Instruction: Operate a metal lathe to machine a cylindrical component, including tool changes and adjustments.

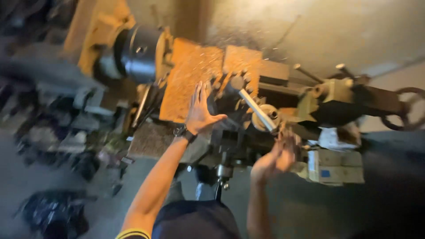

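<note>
I stand at a yellow metal lathe [106, 31] seen at a tilt. My left hand [199, 110], fingers spread and palm flat, presses against an orange-brown guard board [186, 75] flecked with chips, and it wears a dark wristwatch. My right hand [276, 157] is blurred by motion, curled around a small crank near the carriage, below a long silver lever handle [256, 108]. The dark round chuck [139, 55] sits to the left of the board.
The tailstock [336, 95] and its dark handwheel [409, 108] lie to the right. Metal parts and clutter [66, 128] pile up on the left, with a dark bundle [55, 212] on the grey floor. A pale wall stands behind the machine.
</note>
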